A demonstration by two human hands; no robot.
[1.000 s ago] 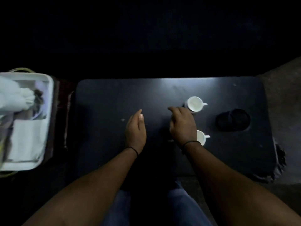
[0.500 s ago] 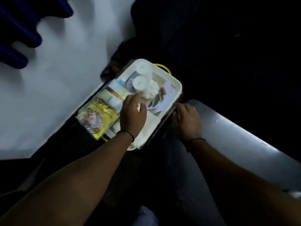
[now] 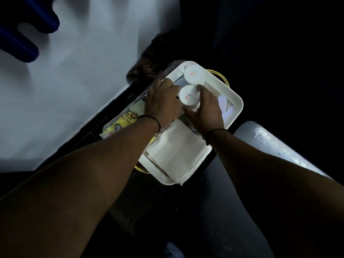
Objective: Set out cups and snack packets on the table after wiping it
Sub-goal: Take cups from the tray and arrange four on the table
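Note:
Two white cups stand upside down in a white tray (image 3: 236,110), each with a small red mark on its base. My left hand (image 3: 162,102) and my right hand (image 3: 205,110) press against opposite sides of the nearer cup (image 3: 188,97), holding it between them. The farther cup (image 3: 194,74) sits just beyond it, untouched. A yellow snack packet (image 3: 124,124) lies at the tray's left side, partly under my left wrist. A folded white cloth (image 3: 176,151) covers the tray's near end.
The dark table (image 3: 283,151) shows only as a glossy corner at the right, beside the tray. A pale floor (image 3: 74,81) spreads to the left. A dark brown cloth (image 3: 149,58) lies behind the tray.
My view swung from the table and its two cups to the tray on the left. My right hand left the table edge and joined my left hand around the nearer upturned cup.

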